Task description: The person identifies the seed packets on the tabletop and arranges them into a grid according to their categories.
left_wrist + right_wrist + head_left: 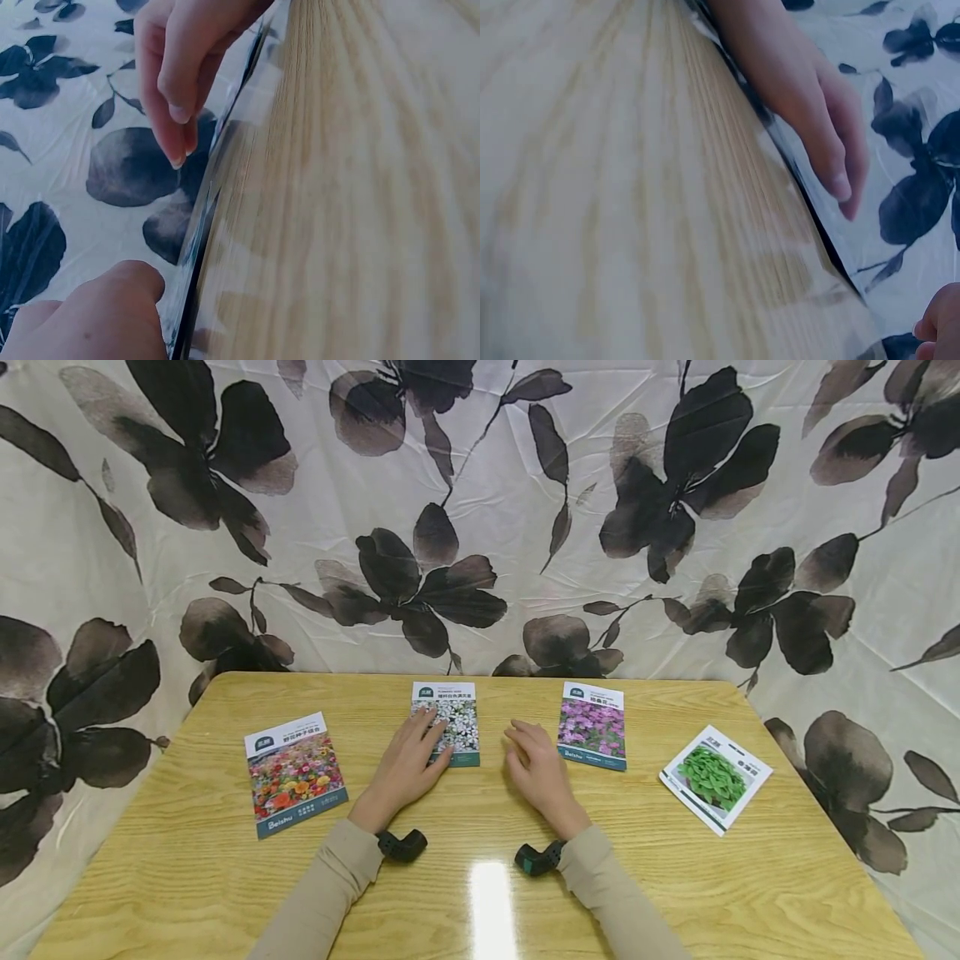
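Note:
My left hand lies over the lower left of a seed packet with white flowers, its fingers spread and relaxed across the front. Part of that packet is hidden beneath the fingers. To the right, my right hand hovers low over the wood with fingers loosely bent and nothing held. A seed packet with pink-purple flowers lies just beyond its right side. In the left wrist view the right hand hangs fingers down, while the left hand shows at the lower left.
A wildflower seed packet lies tilted at the left of the wooden table. At the right, a green-leaf seed packet lies turned at an angle. Behind the far edge hangs a floral cloth. Each wrist wears a black camera band.

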The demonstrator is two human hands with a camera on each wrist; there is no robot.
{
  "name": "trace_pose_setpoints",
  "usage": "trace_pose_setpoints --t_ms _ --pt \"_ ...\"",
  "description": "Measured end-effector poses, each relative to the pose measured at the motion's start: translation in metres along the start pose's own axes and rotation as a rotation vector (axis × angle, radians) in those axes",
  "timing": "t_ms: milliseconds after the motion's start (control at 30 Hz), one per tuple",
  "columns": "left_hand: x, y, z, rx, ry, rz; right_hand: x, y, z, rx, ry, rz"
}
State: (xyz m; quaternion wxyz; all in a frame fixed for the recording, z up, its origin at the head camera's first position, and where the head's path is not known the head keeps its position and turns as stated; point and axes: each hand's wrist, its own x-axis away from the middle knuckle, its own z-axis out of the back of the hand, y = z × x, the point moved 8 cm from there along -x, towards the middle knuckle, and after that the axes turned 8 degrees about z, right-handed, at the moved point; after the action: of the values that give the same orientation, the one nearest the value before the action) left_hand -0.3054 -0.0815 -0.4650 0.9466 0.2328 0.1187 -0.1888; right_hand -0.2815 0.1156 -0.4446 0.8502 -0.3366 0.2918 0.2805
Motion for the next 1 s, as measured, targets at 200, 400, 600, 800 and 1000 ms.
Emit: trace_pose_setpoints --t_ms 200,400,600,800,1000 --pt "0.000 0.017 -0.002 0.000 0.039 -0.078 0.004 0.015 0.012 0.019 -0.004 -0.048" --pt "-0.001 0.044 -0.010 0.012 0.063 -0.155 0.006 0.028 0.022 0.041 0.008 -0.098" --pt "-0.003 0.068 -0.018 0.024 0.078 -0.216 0.006 0.044 0.033 0.033 -0.025 -0.162" --pt "-0.007 0.080 -0.019 0.007 0.061 -0.193 0.003 0.058 0.050 0.014 -0.059 -0.212" --pt "-0.015 0.101 -0.025 0.004 -0.008 -0.197 0.000 0.073 0.067 0.012 -0.090 -0.263"
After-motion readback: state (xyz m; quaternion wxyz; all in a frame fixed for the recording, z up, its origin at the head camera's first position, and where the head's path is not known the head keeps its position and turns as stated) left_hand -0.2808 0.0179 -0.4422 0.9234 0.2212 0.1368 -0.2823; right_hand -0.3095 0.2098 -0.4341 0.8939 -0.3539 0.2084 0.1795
